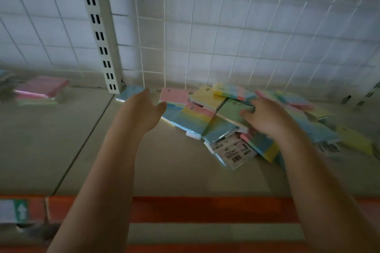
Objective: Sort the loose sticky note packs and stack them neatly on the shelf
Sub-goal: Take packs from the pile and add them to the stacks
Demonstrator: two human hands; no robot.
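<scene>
The left hand (141, 109) is open, fingers reaching onto a blue pack (131, 92). The right hand (267, 118) curls its fingers over the edge of a green pack (233, 109) in the messy pile of sticky note packs (205, 121) between and past both hands. All lie on a beige shelf (164, 166) before a white wire grid (205, 37). Far left of the left hand, a blurry pink stack (41, 90) sits.
</scene>
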